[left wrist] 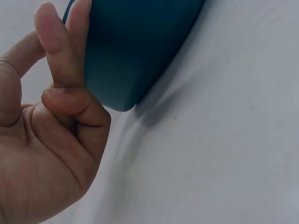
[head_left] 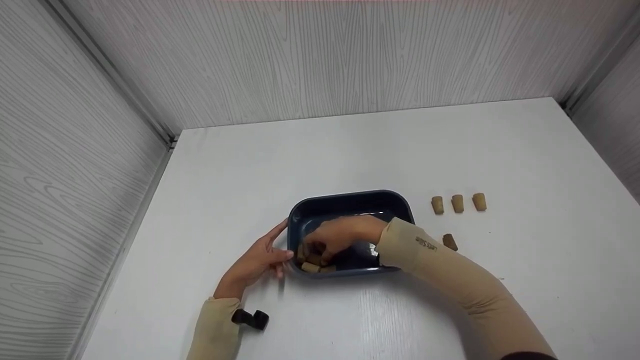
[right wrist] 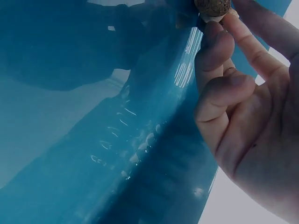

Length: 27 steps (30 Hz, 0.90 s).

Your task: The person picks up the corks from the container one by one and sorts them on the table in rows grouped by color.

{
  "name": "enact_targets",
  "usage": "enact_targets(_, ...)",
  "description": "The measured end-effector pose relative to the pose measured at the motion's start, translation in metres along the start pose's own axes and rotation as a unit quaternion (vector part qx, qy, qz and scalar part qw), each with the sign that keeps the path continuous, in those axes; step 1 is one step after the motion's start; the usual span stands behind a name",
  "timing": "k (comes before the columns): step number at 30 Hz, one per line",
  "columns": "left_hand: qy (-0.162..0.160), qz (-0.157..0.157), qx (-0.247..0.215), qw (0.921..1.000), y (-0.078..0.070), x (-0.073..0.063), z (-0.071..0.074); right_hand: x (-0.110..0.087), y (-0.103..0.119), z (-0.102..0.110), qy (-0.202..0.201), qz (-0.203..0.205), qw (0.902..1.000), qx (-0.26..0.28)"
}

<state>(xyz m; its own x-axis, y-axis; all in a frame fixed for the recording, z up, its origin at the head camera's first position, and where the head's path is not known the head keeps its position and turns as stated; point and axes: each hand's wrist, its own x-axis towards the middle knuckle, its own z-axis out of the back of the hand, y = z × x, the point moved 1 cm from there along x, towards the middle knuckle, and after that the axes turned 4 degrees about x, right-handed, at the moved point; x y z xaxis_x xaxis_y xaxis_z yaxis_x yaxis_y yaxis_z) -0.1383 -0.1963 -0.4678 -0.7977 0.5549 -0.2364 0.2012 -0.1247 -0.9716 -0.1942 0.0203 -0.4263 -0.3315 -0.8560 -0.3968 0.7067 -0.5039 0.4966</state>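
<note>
A dark blue rectangular tray (head_left: 350, 196) rests on the white table, with several cork stoppers (head_left: 310, 267) gathered in its front left corner. Over its left rim, my left hand (head_left: 257, 260) holds the tray by thumb and fingers; the left wrist view shows the outer wall of the tray (left wrist: 135, 51) against the fingers. Inside the tray is my right hand (head_left: 340, 235), reaching in from the right. It pinches a cork stopper (right wrist: 213, 6) between thumb and fingers, partly cut off at the top of the right wrist view.
Three cork stoppers (head_left: 458, 203) stand in a row right of the tray. Nearer lies a darker, tilted cork stopper (head_left: 450, 242), close to the right sleeve (head_left: 450, 275). Wood-grain panels (head_left: 325, 60) wall in the table's back and sides.
</note>
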Motion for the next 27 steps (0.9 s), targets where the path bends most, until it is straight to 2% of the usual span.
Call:
enact_targets(8,0.003,0.008,-0.01,0.9999,-0.001,-0.0002,-0.0005,-0.0004,-0.0018,-0.0009,-0.004,0.008,0.9997,0.022)
enact_targets(27,0.001,0.006,0.005,1.0,-0.0002,0.0,-0.0011,-0.0024,-0.0029,0.0015,-0.008,0.002,0.999,0.044)
